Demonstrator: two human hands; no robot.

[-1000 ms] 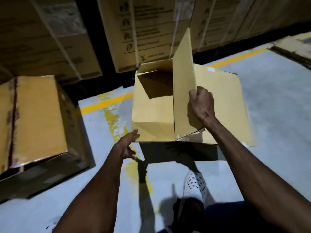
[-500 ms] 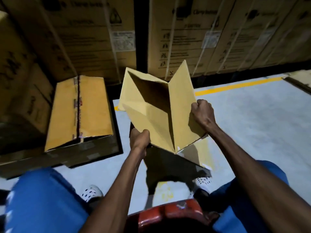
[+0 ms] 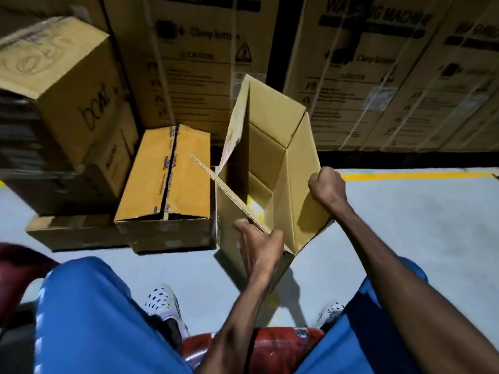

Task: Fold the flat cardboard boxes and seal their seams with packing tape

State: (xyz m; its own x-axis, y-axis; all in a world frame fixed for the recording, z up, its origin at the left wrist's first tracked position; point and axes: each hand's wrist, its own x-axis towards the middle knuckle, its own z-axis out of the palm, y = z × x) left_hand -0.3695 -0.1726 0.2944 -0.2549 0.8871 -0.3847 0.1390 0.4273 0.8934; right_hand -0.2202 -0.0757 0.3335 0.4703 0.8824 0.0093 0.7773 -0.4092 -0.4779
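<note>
Right, fingers first: right hand (image 3: pixel 327 187) is a closed fist clamped on the right wall edge of the box (image 3: pixel 294 190). Left hand (image 3: pixel 260 245) has its fingers round the near rim at the front corner (the curled tips are hidden behind the cardboard, so grip depth is unclear).

The box is opened to a tube, tilted away, standing on the floor (image 3: pixel 405 225) between the person's knees. Top flaps are up; one flap (image 3: pixel 216 179) juts left, edge-on.

Risks, as I judge them:
- The box rests on a lower corner, so uneven pull from the two hands could rack it back toward flat.
- The loose left flap is close to the taped box (image 3: pixel 167 179) just beside it and could snag there when the box is turned.
- The bottom looks unsealed (a bright patch shows through inside), so nothing stiffens the tube yet.

Hard to make out:
- No tape roll or dispenser in view.
- Bottom flaps mostly hidden by the walls.
- Printed cartons (image 3: pixel 205 66) behind are motion-blurred, text barely legible.
- Red object (image 3: pixel 283 344) at bottom edge is cut off; can't identify it.
</note>
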